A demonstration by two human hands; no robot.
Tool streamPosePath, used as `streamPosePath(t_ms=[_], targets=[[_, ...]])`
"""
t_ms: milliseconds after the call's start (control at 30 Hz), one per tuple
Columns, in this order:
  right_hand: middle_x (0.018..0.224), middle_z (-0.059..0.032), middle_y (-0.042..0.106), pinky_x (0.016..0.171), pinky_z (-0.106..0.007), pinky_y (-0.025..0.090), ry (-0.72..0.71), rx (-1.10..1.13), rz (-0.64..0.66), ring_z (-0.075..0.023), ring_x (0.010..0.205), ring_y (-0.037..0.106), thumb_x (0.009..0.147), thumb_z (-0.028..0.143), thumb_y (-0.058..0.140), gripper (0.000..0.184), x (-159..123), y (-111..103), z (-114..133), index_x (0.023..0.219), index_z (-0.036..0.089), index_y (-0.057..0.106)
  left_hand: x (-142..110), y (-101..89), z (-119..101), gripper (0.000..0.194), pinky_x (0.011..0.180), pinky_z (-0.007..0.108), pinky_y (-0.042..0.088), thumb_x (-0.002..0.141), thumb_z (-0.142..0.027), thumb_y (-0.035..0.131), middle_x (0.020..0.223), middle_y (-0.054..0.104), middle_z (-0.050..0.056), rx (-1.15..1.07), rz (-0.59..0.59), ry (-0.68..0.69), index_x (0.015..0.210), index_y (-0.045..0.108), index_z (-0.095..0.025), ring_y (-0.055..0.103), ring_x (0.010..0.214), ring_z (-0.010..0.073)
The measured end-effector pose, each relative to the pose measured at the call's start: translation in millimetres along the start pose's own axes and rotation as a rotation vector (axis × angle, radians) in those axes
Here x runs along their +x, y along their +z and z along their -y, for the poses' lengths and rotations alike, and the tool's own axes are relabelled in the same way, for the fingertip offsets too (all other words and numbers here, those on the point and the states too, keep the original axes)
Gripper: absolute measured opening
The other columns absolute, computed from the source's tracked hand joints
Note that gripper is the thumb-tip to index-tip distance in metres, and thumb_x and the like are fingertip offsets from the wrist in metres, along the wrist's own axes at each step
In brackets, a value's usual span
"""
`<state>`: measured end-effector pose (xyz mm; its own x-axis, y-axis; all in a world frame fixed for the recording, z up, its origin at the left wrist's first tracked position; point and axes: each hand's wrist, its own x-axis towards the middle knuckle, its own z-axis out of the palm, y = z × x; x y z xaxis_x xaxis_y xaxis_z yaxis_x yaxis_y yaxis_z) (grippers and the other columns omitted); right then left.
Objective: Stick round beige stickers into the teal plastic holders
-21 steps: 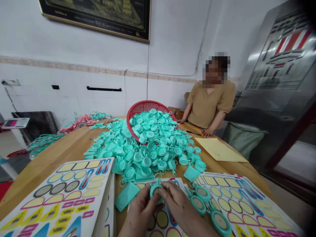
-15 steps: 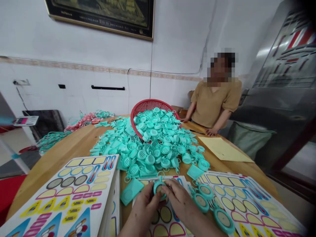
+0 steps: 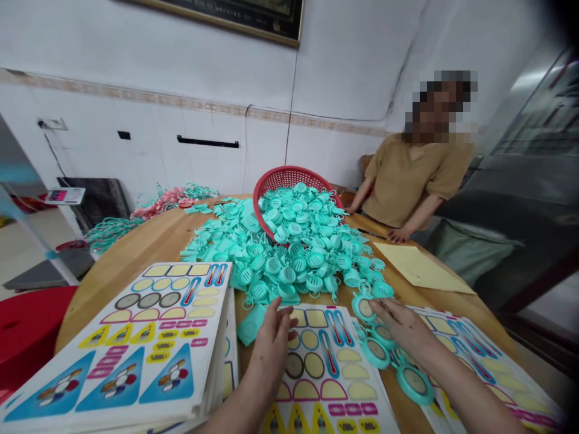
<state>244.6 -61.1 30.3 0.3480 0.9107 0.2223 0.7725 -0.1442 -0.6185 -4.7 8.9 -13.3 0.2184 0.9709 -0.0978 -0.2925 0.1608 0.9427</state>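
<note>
My right hand (image 3: 404, 322) pinches a turquoise toy stopwatch (image 3: 363, 308), a round plastic piece with a ring on top and a grey disc on its face. It is over a small group of similar pieces with grey discs, among them a stopwatch (image 3: 414, 386) nearest me. My left hand (image 3: 275, 337) is open and holds nothing, its fingers stretched above a sticker sheet (image 3: 332, 392). Beside those fingers lies a flat turquoise square piece (image 3: 251, 324). A large heap of turquoise pieces (image 3: 289, 274) spreads in front, spilling from a tipped red basket (image 3: 298, 171).
A stack of sticker sheets (image 3: 136, 331) stands at left, more sheets (image 3: 486, 386) at right. Yellow paper (image 3: 423, 268) lies on the round wooden table (image 3: 113, 247). A co-worker (image 3: 409, 175) leans at the far edge. A red stool (image 3: 31, 337) is at left.
My hands were together on the toy stopwatch over the middle sheet. Now the right hand has carried it right, to the group there. The left has let go and opened. My view has shifted left.
</note>
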Motion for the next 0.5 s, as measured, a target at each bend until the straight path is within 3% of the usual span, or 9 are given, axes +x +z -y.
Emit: streamPosePath(t_ms=[133, 267, 367, 500], targets=[[0.070, -0.0055, 0.063, 0.073, -0.037, 0.044, 0.009, -0.107, 0.046, -0.0265, 0.074, 0.061, 0.078, 0.049, 0.044, 0.034, 2.2, -7.1, -27.8, 0.065, 0.023, 0.061, 0.5, -0.1, -9.5, 0.060, 0.071, 0.032, 0.050, 0.068, -0.048, 0.067, 0.108, 0.063, 0.015, -0.035, -0.060, 0.036, 0.116, 0.049, -0.016, 0.065, 0.087, 0.0204], [0.079, -0.0098, 0.065, 0.077, -0.041, 0.044, 0.040, -0.149, -0.009, -0.0297, 0.082, 0.061, 0.074, 0.045, 0.048, 0.029, 9.1, -8.9, -39.8, 0.069, 0.022, 0.064, -4.2, 1.6, -13.4, 0.048, 0.070, 0.031, 0.049, 0.076, -0.041, 0.060, 0.107, 0.062, 0.014, 0.039, -0.051, 0.081, 0.115, 0.048, -0.016, 0.063, 0.087, 0.0193], [0.091, -0.0126, 0.066, 0.085, -0.043, 0.043, 0.011, -0.072, -0.020, -0.0311, 0.092, 0.060, 0.077, 0.046, 0.045, 0.035, 13.6, 4.5, -19.3, 0.084, 0.020, 0.067, -19.2, 6.5, -16.8, 0.039, 0.072, 0.031, 0.049, 0.084, -0.038, 0.051, 0.106, 0.062, 0.012, 0.231, 0.089, 0.250, 0.117, 0.048, -0.017, 0.062, 0.084, 0.0181], [0.096, -0.0069, 0.068, 0.082, -0.034, 0.048, -0.100, 0.161, 0.199, -0.0242, 0.092, 0.062, 0.081, 0.045, 0.047, 0.036, 15.1, 58.3, 42.4, 0.095, 0.022, 0.070, -47.3, 13.8, -26.8, 0.029, 0.075, 0.031, 0.049, 0.092, -0.030, 0.039, 0.099, 0.064, 0.009, 0.430, 0.307, 0.481, 0.116, 0.052, -0.020, 0.061, 0.084, 0.0167]])
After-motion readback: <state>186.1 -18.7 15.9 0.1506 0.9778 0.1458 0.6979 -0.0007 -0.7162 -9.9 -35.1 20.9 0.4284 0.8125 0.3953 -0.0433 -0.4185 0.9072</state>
